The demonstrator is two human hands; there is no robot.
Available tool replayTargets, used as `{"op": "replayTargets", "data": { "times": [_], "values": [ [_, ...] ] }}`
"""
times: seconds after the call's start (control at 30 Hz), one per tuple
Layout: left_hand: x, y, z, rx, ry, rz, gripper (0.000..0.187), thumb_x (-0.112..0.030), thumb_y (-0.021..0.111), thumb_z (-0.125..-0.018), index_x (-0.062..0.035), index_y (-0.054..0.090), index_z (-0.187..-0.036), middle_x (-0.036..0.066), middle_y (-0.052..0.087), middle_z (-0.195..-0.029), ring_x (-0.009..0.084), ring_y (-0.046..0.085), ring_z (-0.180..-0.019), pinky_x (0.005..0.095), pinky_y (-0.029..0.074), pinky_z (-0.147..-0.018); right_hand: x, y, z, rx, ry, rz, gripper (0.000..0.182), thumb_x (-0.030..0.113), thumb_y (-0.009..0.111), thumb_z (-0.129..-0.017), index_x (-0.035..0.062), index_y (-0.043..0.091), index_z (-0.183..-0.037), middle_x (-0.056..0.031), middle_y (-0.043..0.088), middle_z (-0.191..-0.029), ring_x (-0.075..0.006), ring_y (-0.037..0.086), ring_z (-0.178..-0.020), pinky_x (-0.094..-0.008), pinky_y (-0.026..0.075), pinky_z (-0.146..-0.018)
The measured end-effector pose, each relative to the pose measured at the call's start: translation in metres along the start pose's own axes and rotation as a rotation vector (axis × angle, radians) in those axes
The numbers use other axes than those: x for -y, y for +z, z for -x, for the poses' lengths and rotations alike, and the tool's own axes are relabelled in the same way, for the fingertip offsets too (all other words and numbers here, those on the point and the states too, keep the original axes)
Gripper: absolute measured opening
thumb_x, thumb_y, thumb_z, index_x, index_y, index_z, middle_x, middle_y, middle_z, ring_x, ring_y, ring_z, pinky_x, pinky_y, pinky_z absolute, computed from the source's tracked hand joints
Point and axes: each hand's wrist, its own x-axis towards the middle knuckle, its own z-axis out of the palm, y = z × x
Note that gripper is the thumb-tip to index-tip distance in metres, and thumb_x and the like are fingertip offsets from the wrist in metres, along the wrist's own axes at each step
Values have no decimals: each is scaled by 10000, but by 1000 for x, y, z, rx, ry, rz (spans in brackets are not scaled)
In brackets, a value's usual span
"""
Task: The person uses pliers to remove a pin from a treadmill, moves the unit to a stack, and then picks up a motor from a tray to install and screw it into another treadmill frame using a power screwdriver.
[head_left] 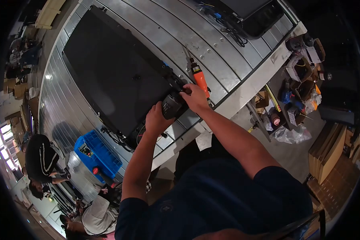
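Note:
A large black panel lies flat on the slatted metal table. At its near edge sits a dark cylindrical motor-like part. My left hand is wrapped round the near left side of this part. My right hand closes its fingers at the part's right side, by the panel's edge; what lies between those fingers is too small to name. An orange and black power screwdriver rests on the table just beyond my right hand.
A blue crate stands at the table's left, with a red-tipped tool beside it. Another black panel with cables lies at the far right. Co-workers are at the left. Open boxes and cardboard stand at the right.

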Motion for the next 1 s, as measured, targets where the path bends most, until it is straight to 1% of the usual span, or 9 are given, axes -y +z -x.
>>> {"op": "replayTargets", "data": {
  "times": [0.17,0.27,0.3,0.4,0.53,0.7,0.73,0.87,1.0],
  "values": [
    [-4,4,4,-101,68,-137,894,-324,913,-658,-34,535,-1414,187,601,-1280,413,597,-1183,523,506,-1009,-38,-53,20,-145,36,-29,397,153,746,-948,15,649,-1307,-139,710,-1108,-274,709,-982,-400,573,-885],
    [-5,2,3,-92,90,-144,936,-285,929,-678,-37,511,-1477,172,523,-1363,391,512,-1264,516,448,-1080,-73,-72,30,-191,16,187,426,146,737,-947,7,621,-1333,-182,668,-1232,-300,681,-1088,-398,562,-939],
    [-1,4,4,-89,115,-133,959,-286,935,-681,-40,499,-1499,172,513,-1376,392,507,-1267,514,445,-1083,-82,-76,32,-126,67,140,545,194,756,-927,17,567,-1406,-211,623,-1304,-357,638,-1177,-438,542,-1007],
    [12,13,11,-75,142,-107,1025,-292,944,-695,-58,454,-1564,171,488,-1424,399,493,-1289,518,431,-1102,-92,-65,37,-131,84,294,689,240,771,-900,42,485,-1495,-240,610,-1291,-411,622,-1194,-490,525,-1045],
    [-4,16,29,-92,49,-128,1108,-311,945,-705,-99,377,-1632,179,449,-1521,422,458,-1367,547,390,-1152,-61,-53,29,-33,215,355,887,247,804,-877,131,291,-1592,-304,515,-1378,-548,587,-1219,-582,522,-1039],
    [-19,31,63,-163,-131,-293,1230,-279,946,-649,-155,288,-1680,212,392,-1587,460,399,-1435,581,351,-1191,-46,-35,15,44,251,523,869,262,784,-913,170,236,-1581,-316,519,-1374,-547,630,-1158,-584,558,-986],
    [-18,34,60,-157,-144,-262,1200,-179,891,-657,-159,271,-1685,241,377,-1584,473,395,-1435,582,366,-1184,-52,-33,12,32,242,516,852,263,781,-912,176,253,-1575,-316,530,-1359,-552,632,-1152,-586,558,-981],
    [-3,13,52,43,-146,-203,1175,-49,777,-663,-139,213,-1690,285,351,-1583,509,397,-1413,581,405,-1174,-67,-40,5,39,242,426,807,257,755,-919,180,279,-1566,-322,543,-1346,-552,643,-1137,-582,551,-991],
    [23,18,47,89,-87,-156,1179,-47,778,-674,-145,194,-1693,292,365,-1579,541,408,-1397,588,406,-1176,-69,-54,12,58,236,383,788,253,736,-922,170,287,-1564,-328,531,-1372,-544,629,-1174,-574,540,-1014]
  ]
}}
